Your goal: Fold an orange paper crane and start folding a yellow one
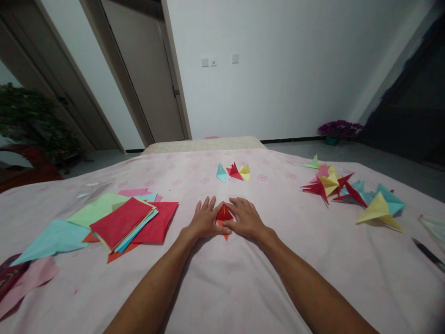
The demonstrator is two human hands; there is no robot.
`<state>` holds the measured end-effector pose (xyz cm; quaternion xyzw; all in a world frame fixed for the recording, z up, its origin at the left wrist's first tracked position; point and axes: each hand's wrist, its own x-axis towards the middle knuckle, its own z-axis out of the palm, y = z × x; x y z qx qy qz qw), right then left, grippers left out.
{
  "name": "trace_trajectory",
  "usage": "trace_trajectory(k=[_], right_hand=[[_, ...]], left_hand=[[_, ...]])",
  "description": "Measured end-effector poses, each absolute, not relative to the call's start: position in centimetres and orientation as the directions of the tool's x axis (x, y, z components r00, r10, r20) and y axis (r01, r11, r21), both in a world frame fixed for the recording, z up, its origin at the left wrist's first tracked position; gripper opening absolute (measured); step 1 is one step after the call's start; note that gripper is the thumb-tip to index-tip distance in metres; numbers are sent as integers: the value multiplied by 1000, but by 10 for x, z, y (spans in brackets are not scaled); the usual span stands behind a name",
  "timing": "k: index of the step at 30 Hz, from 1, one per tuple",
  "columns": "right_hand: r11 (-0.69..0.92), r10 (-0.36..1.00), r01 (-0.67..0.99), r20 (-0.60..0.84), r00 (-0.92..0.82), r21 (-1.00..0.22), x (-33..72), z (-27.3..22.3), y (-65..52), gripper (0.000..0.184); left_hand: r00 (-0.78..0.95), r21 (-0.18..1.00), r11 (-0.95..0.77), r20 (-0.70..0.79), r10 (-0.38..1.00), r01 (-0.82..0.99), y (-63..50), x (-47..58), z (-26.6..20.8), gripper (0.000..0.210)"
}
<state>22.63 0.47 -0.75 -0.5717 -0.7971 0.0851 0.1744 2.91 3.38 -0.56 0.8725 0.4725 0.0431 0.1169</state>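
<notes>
- Two bare hands meet at the centre of a worktop (222,297) covered in pale pink, flower-patterned cloth.
- Between them, lying on the cloth, is a small, pointed piece of folded orange-red paper (225,213), its tip towards the person.
- The left hand (204,219) holds its left side by thumb and forefinger, the other fingers fanned out.
- The right hand (249,220) mirrors this; both thumbs come together over the lower part.
- To the left lies a loose stack of red, yellow, blue and green paper sheets (121,222), near the left forearm.
- Beyond the hands stand three small blue, red and yellow folded paper figures (235,172); more pointed, multicoloured paper figures (329,184) cluster at far right.
- What could go wrong: a crooked crease — likely if one thumb presses harder, or the soft cloth gives underneath.
- The thin paper might also tear at its narrow tip if pulled sideways.
- A dragging forearm could ruck the cloth, toppling the three figures.
</notes>
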Motion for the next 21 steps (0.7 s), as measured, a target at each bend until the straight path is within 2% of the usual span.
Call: trace_trajectory(k=[4, 6, 9, 11, 14, 21], right_hand=[[347, 938, 858, 144, -316, -378, 230, -7, 8, 82], [340, 940, 818, 155, -303, -464, 234, -7, 10, 83], [302, 953, 725, 190, -235, -619, 241, -4, 11, 65], [277, 961, 602, 216, -173, -749, 244, -2, 10, 52], [247, 969, 430, 223, -105, -868, 244, -1, 10, 48], [231, 972, 631, 148, -183, -741, 245, 3, 3, 51]], left_hand=[[587, 255, -545, -128, 799, 799, 41, 26, -1, 129], [604, 264, -561, -126, 787, 785, 42, 21, -2, 132], [614, 267, -574, -97, 783, 774, 37, 9, -4, 129], [595, 254, -560, -83, 799, 788, 29, 0, -4, 123], [536, 222, -515, -45, 843, 828, 12, -10, -4, 108], [430, 147, -439, 91, 898, 886, -25, -21, -9, 78]])
